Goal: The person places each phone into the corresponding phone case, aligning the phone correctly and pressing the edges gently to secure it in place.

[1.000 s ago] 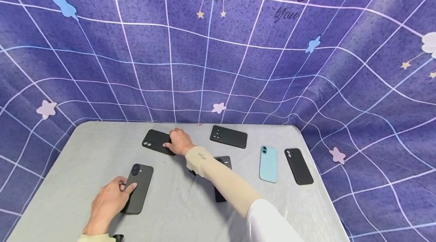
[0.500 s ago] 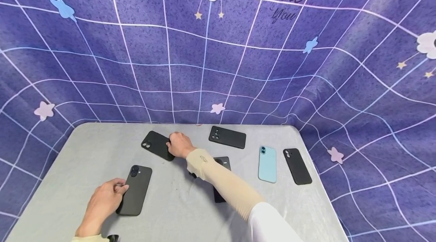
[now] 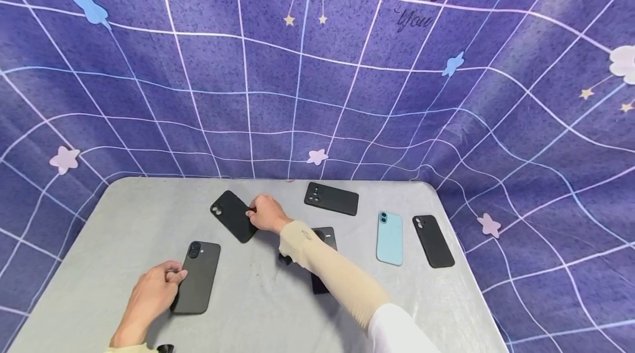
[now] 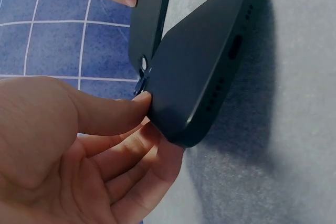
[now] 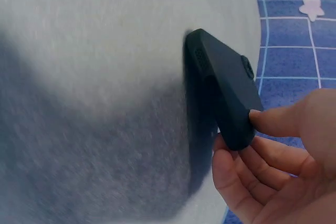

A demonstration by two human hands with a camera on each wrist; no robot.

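Note:
A dark grey phone (image 3: 199,281) with two round lenses lies at the table's left front; my left hand (image 3: 151,297) pinches its left edge. In the left wrist view, the thumb of my left hand (image 4: 100,135) rests on the back of the phone (image 4: 197,61) and the fingers are under its edge. Further back, my right hand (image 3: 268,213) grips one end of a black phone case (image 3: 233,218), which lies slanted. The right wrist view has my right hand (image 5: 278,156) pinching a corner of the case (image 5: 228,77) between thumb and fingers, one side tilted up.
Behind my right sleeve a black phone (image 3: 326,236) is partly hidden. Another black case (image 3: 334,201) lies at the back, with a light blue phone (image 3: 390,240) and a black case (image 3: 434,242) to the right. A patterned purple cloth (image 3: 278,77) hangs behind the table.
The back-left case has turned, its right end swinging toward the front in my right hand. My left thumb has drawn back to the edge of the grey phone, which has shifted slightly left.

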